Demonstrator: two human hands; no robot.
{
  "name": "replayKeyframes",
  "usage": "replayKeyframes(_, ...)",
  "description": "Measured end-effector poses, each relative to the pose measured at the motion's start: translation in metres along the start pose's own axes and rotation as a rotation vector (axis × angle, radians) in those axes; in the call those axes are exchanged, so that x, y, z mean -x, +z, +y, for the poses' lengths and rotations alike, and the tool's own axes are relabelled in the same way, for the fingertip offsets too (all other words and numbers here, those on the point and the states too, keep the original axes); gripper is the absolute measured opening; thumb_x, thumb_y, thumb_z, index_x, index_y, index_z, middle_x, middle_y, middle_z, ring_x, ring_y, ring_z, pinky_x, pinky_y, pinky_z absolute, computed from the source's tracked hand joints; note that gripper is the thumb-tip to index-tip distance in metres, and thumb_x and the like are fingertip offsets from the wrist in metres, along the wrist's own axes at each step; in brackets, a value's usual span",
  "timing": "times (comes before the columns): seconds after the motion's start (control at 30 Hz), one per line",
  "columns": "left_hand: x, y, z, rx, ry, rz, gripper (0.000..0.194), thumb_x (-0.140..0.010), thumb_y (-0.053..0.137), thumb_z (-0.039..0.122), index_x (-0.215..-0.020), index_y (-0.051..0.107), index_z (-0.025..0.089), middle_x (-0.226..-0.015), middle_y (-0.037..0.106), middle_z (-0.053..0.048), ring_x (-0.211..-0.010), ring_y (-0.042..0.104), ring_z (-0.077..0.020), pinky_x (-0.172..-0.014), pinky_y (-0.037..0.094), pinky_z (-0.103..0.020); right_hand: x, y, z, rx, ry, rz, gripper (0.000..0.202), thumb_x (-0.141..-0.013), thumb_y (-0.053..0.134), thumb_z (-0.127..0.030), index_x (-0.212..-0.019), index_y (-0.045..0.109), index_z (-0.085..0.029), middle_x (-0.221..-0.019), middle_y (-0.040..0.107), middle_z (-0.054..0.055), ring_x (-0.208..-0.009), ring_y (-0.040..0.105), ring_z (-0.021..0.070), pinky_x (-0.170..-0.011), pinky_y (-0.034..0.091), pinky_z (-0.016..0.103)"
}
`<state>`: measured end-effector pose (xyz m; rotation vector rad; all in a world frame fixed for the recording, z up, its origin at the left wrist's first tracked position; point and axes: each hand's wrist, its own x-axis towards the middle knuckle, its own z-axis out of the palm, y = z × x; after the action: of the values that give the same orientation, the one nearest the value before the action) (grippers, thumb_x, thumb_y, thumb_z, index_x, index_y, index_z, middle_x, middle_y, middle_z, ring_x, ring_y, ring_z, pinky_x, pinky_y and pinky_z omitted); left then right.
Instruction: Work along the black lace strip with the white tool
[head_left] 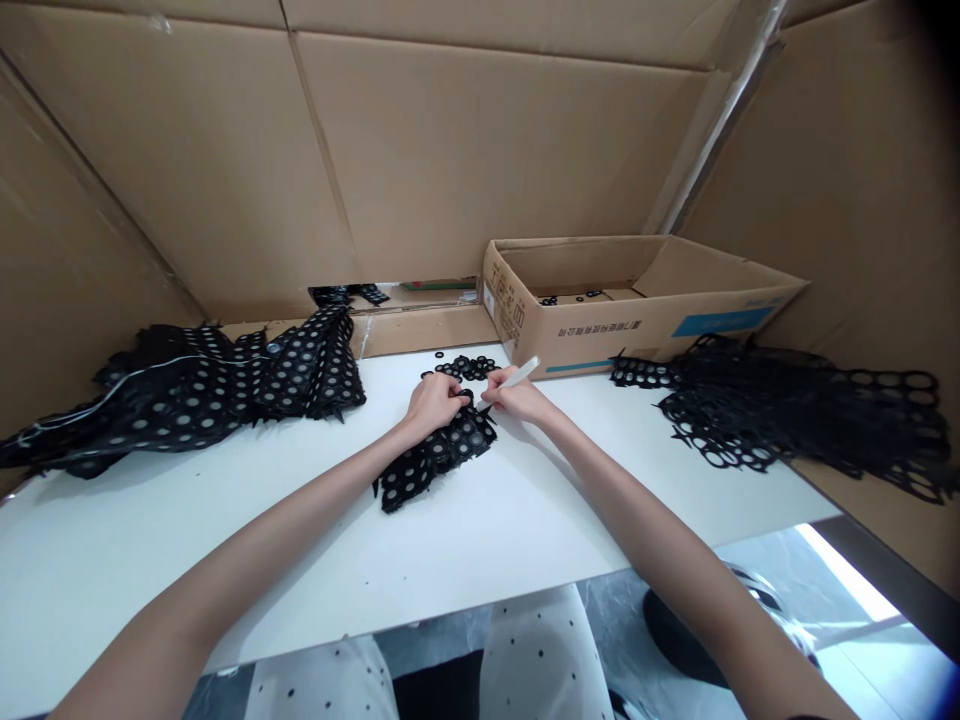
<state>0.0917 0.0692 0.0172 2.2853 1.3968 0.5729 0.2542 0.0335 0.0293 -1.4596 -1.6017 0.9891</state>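
Note:
My left hand is closed on the upper edge of a black sheet with rows of round rings in it, which lies on the white table. Right beside it, my right hand is closed around a slim white pen-like tool. The tool's lower end points at the sheet near my left fingertips; its exact tip is too small to make out. Just beyond both hands lies a small pile of loose black rings, with one ring apart from it.
On the left rests a large heap of black ring-patterned sheets. An open cardboard box at the back right holds a few black rings. Black sheets with open holes spread over the table's right end. Tall cardboard walls enclose the table.

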Motion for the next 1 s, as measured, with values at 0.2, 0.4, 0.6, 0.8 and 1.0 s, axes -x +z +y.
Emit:
replayKeyframes(0.2,0.003,-0.001,-0.002,-0.011,0.046,0.050,0.019,-0.074,0.058,0.030,-0.059,0.059,0.018,-0.057,0.058,-0.001,-0.059,0.050,-0.0160,-0.056,0.030,-0.026,0.002,-0.002,0.006,0.145,-0.201,0.026,0.015,-0.064,0.055,-0.021,-0.053,0.046,-0.017,-0.054,0.048,-0.003,-0.056,0.042,0.0111,-0.052,0.028,0.023)
replayKeyframes(0.4,0.001,-0.002,-0.007,0.026,0.180,0.058,0.015,-0.077,0.056,0.029,-0.069,0.062,0.017,-0.066,0.062,-0.002,-0.062,0.052,-0.0159,-0.058,0.034,-0.026,0.006,-0.011,0.008,0.121,-0.282,0.046,0.019,-0.070,0.063,-0.032,-0.061,0.059,-0.015,-0.059,0.056,-0.001,-0.056,0.046,0.0111,-0.053,0.032,0.023)
replayKeyframes(0.6,-0.002,0.002,-0.010,0.164,0.265,0.063,0.013,-0.079,0.056,0.026,-0.076,0.065,0.016,-0.076,0.066,-0.003,-0.070,0.056,-0.0159,-0.067,0.041,-0.026,0.004,-0.013,0.010,0.019,-0.321,0.106,0.027,-0.070,0.067,-0.040,-0.066,0.067,-0.013,-0.061,0.062,0.004,-0.057,0.053,0.0143,-0.055,0.039,0.025)
replayKeyframes(0.8,0.002,0.002,-0.008,0.202,0.344,0.177,0.010,-0.079,0.057,0.020,-0.073,0.064,0.016,-0.076,0.065,-0.002,-0.071,0.057,-0.0159,-0.070,0.042,-0.028,0.007,-0.004,0.011,0.045,-0.440,0.137,0.032,-0.080,0.059,-0.043,-0.067,0.067,-0.015,-0.071,0.067,0.005,-0.068,0.059,0.0166,-0.067,0.042,0.027)
replayKeyframes(1.0,0.009,0.001,-0.007,0.209,0.404,0.233,0.010,-0.081,0.057,0.018,-0.074,0.064,0.017,-0.077,0.065,-0.003,-0.075,0.058,-0.0165,-0.072,0.043,-0.029,0.006,0.003,0.010,-0.037,-0.405,0.119,0.035,-0.079,0.059,-0.045,-0.063,0.063,-0.014,-0.065,0.062,0.004,-0.064,0.056,0.0156,-0.063,0.042,0.026)
